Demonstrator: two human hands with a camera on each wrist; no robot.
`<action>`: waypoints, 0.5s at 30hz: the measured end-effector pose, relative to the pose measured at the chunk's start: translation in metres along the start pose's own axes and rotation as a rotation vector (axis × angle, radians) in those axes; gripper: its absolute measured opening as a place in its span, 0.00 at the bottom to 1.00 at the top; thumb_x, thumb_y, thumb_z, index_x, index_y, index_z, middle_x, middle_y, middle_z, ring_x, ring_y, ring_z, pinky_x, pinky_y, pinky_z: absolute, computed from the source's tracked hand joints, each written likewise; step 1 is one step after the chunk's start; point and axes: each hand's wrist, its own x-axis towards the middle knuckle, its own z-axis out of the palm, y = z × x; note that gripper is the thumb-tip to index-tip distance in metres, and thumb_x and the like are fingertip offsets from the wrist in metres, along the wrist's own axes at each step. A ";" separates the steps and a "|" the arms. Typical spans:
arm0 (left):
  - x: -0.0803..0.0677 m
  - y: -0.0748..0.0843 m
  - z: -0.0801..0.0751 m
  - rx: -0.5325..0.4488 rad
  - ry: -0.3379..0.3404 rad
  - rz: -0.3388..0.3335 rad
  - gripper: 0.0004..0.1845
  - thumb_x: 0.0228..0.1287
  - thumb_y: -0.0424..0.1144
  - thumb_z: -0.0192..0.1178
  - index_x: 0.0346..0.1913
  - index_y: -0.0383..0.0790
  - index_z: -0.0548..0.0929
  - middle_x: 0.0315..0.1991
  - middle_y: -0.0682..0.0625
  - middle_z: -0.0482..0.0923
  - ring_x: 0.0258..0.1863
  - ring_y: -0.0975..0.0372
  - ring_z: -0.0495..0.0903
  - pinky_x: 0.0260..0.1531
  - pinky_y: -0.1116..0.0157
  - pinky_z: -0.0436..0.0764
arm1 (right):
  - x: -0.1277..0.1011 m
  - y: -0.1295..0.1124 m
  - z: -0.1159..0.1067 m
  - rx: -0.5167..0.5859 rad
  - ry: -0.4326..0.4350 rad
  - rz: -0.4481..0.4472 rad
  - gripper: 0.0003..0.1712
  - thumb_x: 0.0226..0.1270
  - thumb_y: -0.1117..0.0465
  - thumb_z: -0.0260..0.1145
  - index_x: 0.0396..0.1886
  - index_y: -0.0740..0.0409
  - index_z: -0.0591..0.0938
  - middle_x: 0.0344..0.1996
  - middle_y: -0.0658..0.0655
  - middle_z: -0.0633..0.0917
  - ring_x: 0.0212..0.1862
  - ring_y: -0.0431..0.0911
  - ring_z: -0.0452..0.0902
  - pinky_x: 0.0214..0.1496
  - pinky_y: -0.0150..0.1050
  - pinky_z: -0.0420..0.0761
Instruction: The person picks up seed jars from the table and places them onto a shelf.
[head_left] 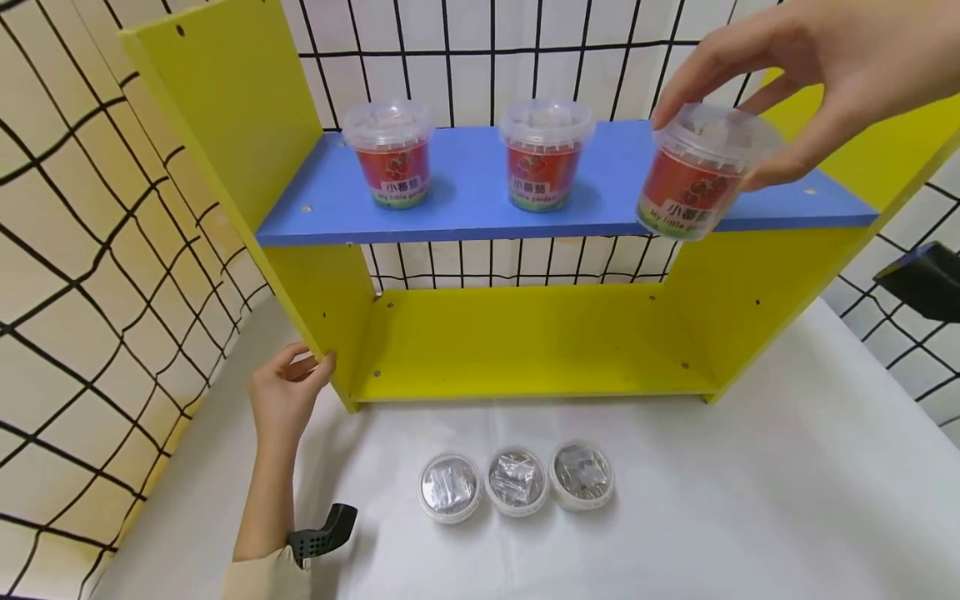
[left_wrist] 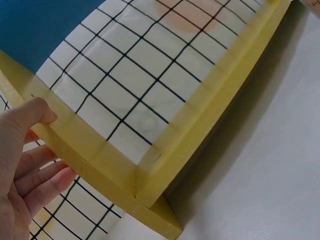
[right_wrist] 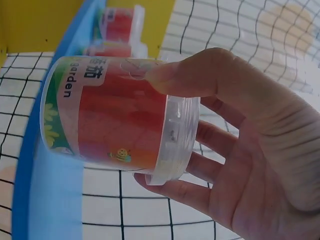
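Observation:
My right hand [head_left: 817, 92] grips a clear-lidded plastic cup [head_left: 686, 196] with a red tomato label near its lid. The cup is tilted, in front of the right part of the blue shelf [head_left: 465, 221]. In the right wrist view the thumb presses one side of the cup [right_wrist: 120, 115] and the fingers lie on the other. Two like cups stand upright on that shelf, a left cup [head_left: 393, 171] and a middle cup [head_left: 543, 171]. Low on the left, my left hand [head_left: 288, 392] pinches the front edge of the yellow side panel [left_wrist: 75, 145] between thumb and fingers.
Three small round tubs with clear lids, the left tub [head_left: 450, 487], middle tub [head_left: 516, 481] and right tub [head_left: 581, 475], stand in a row on the white tablecloth [head_left: 712, 500]. A yellow lower board [head_left: 517, 342] spans the shelf's base. Black wire grid [head_left: 90, 275] surrounds it.

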 end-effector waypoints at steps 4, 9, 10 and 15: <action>0.001 0.000 0.002 -0.008 -0.004 0.005 0.15 0.52 0.42 0.67 0.42 0.38 0.84 0.35 0.43 0.85 0.25 0.80 0.79 0.29 0.80 0.78 | 0.001 0.018 -0.006 -0.010 0.019 0.035 0.51 0.25 0.65 0.82 0.58 0.45 0.73 0.52 0.43 0.74 0.46 0.40 0.70 0.39 0.20 0.76; 0.003 0.001 0.002 -0.008 -0.003 0.017 0.15 0.52 0.43 0.67 0.42 0.38 0.84 0.34 0.43 0.85 0.25 0.80 0.79 0.29 0.80 0.78 | 0.001 0.041 -0.009 -0.061 0.004 0.077 0.49 0.29 0.65 0.82 0.58 0.44 0.71 0.51 0.42 0.74 0.44 0.36 0.72 0.38 0.19 0.76; 0.004 0.001 0.002 -0.010 -0.003 0.019 0.15 0.52 0.42 0.67 0.42 0.38 0.84 0.34 0.43 0.85 0.25 0.80 0.79 0.29 0.80 0.78 | 0.001 0.043 -0.009 -0.065 -0.002 0.074 0.48 0.30 0.65 0.81 0.57 0.44 0.71 0.51 0.41 0.74 0.43 0.35 0.72 0.38 0.19 0.75; 0.002 0.001 0.002 -0.033 -0.008 0.012 0.15 0.52 0.42 0.68 0.42 0.38 0.84 0.33 0.47 0.85 0.25 0.79 0.80 0.29 0.79 0.78 | 0.005 0.051 -0.005 -0.064 -0.060 0.042 0.44 0.36 0.66 0.79 0.58 0.45 0.72 0.52 0.42 0.71 0.45 0.34 0.69 0.42 0.15 0.71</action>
